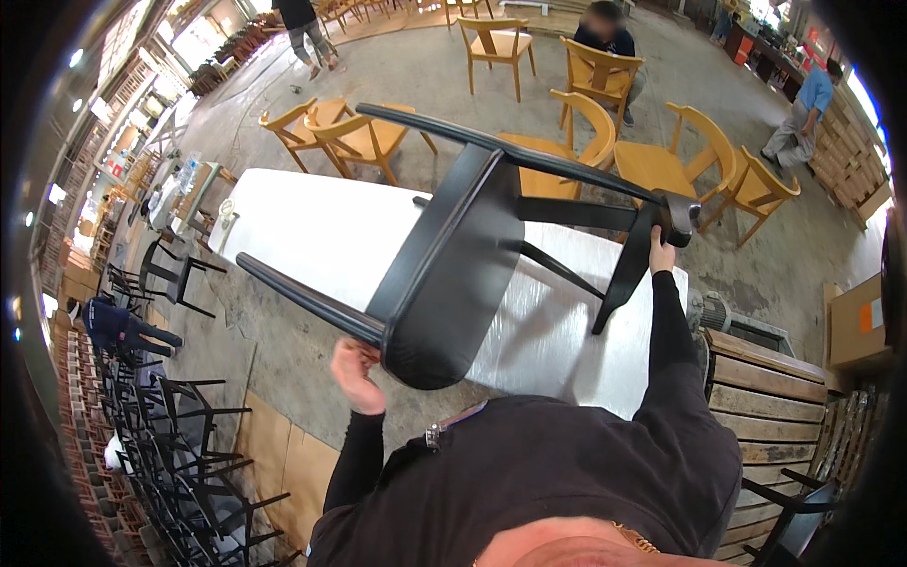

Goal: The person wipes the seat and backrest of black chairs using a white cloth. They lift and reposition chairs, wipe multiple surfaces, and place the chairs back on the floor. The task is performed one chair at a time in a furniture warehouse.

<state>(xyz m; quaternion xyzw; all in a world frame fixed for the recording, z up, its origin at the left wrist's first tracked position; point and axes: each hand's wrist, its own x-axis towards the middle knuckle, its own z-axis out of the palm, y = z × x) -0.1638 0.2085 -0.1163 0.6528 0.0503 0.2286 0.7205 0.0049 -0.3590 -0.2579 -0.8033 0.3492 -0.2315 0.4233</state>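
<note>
A black wooden chair lies tipped on its side above a long table with a pale, shiny covering. My right hand, arm stretched forward, is closed around the chair's curved back piece at the far right. At the near left, my left hand has its fingers curled against the corner where a leg meets the seat; part of the fingertips is hidden by the chair. Two of the legs point toward the left, and the dark seat panel faces me at a slant.
Several light-wood chairs stand beyond the table, where a person crouches. Black chairs crowd the lower left near another person. A slatted wooden platform and a motor are at my right. Another person stands farther off.
</note>
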